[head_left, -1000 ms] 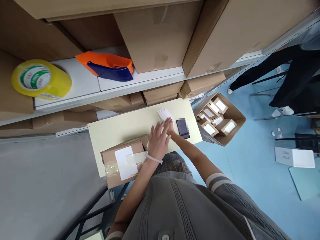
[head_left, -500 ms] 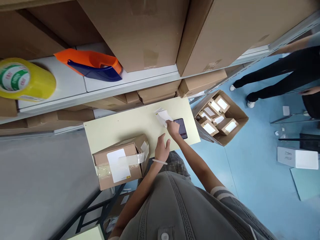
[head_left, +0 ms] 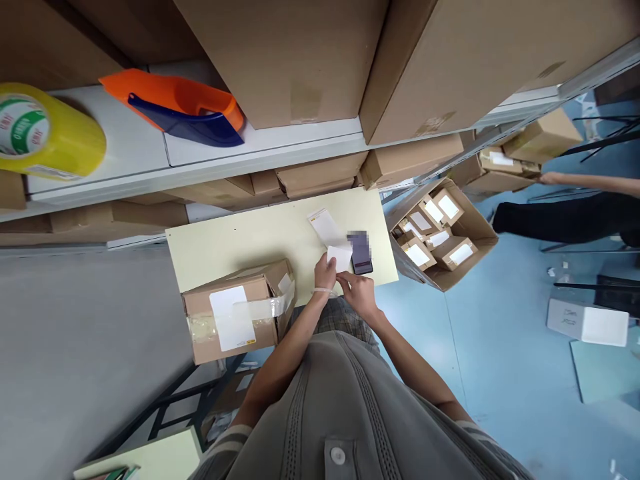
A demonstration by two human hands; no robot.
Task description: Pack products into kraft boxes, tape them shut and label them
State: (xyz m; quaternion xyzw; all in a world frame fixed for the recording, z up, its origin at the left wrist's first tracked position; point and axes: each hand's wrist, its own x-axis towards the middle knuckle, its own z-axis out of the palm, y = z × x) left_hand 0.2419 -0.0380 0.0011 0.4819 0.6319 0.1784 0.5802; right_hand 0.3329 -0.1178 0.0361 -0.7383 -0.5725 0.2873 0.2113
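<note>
Close to my body, my left hand (head_left: 325, 275) is closed on a small white label sheet (head_left: 341, 259), thumb on top. The fingertips of my right hand (head_left: 359, 292) are pinched together at the same sheet's lower corner. Just beyond lies another white label (head_left: 326, 227) on the pale yellow table (head_left: 240, 243), its upper end showing a small yellow mark. A phone (head_left: 361, 253) rests to the right, partly beside the held sheet. On the left sits a taped cardboard box (head_left: 263, 317) bearing a large white label.
An open carton (head_left: 470, 230) of several labelled small boxes stands right of the table. On the shelf above are a yellow tape roll (head_left: 70, 133), an orange and blue tape dispenser (head_left: 175, 110) and large boxes (head_left: 295, 67). Another person's arm (head_left: 590, 181) reaches toward boxes at far right.
My right hand has drawn back toward me with a sheet, and my left hand has closed on it. One label stays on the table. The other person's arm now reaches toward boxes.
</note>
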